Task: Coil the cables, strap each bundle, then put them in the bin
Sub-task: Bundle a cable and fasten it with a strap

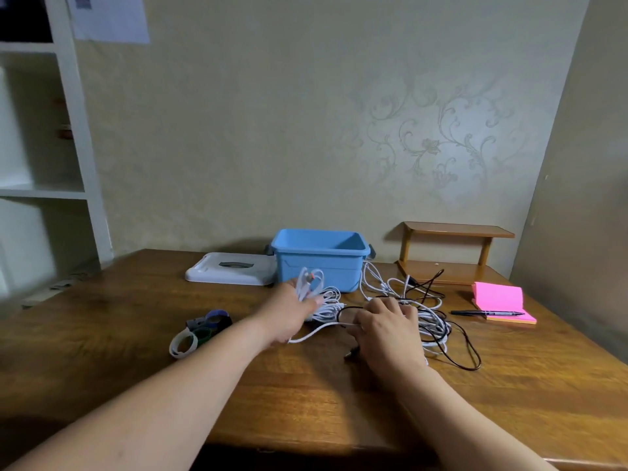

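Brown wooden tabletop [136, 300] holds a messy pile of white and black cables [424, 317] by the open blue plastic bin [319, 263]. Left hand [289, 311] grips white loops. Right hand [384, 328] pinches one white strand. Best to keep loops even and pull slowly.

Blue bin [319, 263], white cables [380, 283], pink notepad [499, 295], floral-patterned wallpaper [431, 144], possibly purple strap [217, 314]
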